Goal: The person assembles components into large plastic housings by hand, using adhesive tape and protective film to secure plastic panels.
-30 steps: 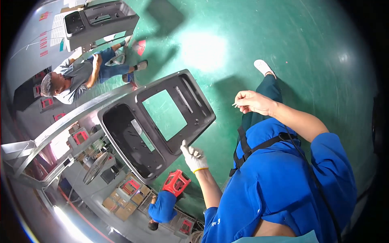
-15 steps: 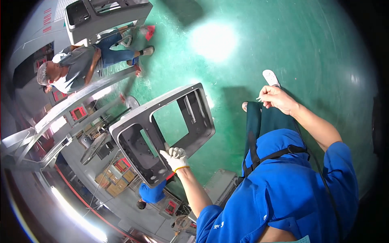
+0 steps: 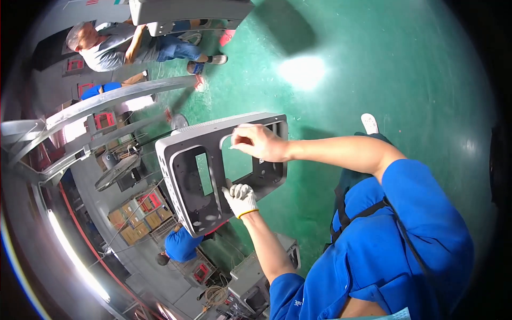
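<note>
A grey metal housing (image 3: 215, 176) with a dark inside and large rounded openings is held up tilted in front of me. My left hand (image 3: 241, 200), in a white knit glove with a yellow cuff, is closed on its near edge by the bar between the openings. My bare right hand (image 3: 260, 143) reaches across in front of the larger opening. Its fingers are pinched together near the top of that bar, and what they hold is too small to make out.
Left of the housing, a grey metal rail (image 3: 128, 97) crosses the view. Beyond it a person (image 3: 114, 50) sits by another grey housing (image 3: 192, 12). A person in blue (image 3: 182, 245) is at lower left, near stacked cartons (image 3: 133, 218). Another grey casing (image 3: 256, 277) stands beside my left arm.
My right hand has swung leftward from above my legs to the housing's opening. The left hand keeps its hold, and the housing has turned slightly. My view has shifted.
</note>
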{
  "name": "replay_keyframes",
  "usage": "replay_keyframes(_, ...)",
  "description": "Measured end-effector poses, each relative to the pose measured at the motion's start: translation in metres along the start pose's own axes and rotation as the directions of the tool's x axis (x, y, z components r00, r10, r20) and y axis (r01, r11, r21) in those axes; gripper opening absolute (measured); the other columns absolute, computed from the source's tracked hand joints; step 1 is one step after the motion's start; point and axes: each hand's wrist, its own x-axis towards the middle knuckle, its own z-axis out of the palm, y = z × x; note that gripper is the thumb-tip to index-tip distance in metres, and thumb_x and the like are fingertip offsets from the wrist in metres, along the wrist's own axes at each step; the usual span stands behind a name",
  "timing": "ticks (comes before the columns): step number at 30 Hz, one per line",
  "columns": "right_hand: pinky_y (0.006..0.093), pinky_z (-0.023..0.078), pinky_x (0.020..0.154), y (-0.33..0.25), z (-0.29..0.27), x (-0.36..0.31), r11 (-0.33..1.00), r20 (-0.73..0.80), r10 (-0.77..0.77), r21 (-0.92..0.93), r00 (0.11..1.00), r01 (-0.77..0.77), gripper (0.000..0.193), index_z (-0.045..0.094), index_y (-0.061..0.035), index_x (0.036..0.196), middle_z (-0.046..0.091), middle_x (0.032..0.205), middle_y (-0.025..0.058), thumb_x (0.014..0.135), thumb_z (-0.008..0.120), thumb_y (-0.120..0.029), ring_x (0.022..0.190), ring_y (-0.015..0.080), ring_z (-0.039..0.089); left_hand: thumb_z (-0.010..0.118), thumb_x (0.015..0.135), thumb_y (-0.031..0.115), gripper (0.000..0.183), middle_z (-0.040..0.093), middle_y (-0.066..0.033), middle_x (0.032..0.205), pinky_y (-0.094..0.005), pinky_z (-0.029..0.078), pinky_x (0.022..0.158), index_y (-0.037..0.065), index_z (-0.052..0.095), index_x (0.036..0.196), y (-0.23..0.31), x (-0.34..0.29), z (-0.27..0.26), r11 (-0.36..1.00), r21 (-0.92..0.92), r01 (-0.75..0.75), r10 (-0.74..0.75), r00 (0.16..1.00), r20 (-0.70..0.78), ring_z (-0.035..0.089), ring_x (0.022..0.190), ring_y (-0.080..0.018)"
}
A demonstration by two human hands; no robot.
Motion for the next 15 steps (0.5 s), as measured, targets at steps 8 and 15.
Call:
replay_keyframes(8, 0.0354, 0.048, 0.067, 0.014, 0.095, 0.074, 0.967, -0.157, -0.246, -0.110, 0.956, 0.231, 0.007, 0.054, -0.0012, 0.084, 0.056, 0.082, 0.0124, 0.081, 0.061, -0.003, 0.073, 0.0268, 0.059, 0.043, 0.099, 0.042, 0.047, 0.034, 0.0042, 0.047, -0.0248, 0.028, 0.040, 0.012, 0.044, 0.063, 0.010, 0.012, -0.019, 0.993, -0.100, 0.066, -0.065, 0.998, 0.012, 0.031, 0.037, -0.0079)
replay_keyframes(15, 0.0400, 0.048, 0.072, 0.024, 0.109, 0.089, 0.964, -0.098, -0.216, -0.180, 0.971, 0.196, 0.007, 0.055, -0.0020, 0.084, 0.056, 0.086, 0.0147, 0.082, 0.060, -0.006, 0.080, 0.0333, 0.060, 0.048, 0.098, 0.036, 0.045, 0.035, 0.0034, 0.047, -0.0255, 0.030, 0.040, 0.014, 0.040, 0.060, 0.016, 0.028, -0.036, 0.995, 0.008, 0.095, -0.095, 0.995, 0.043, 0.035, 0.037, -0.0090)
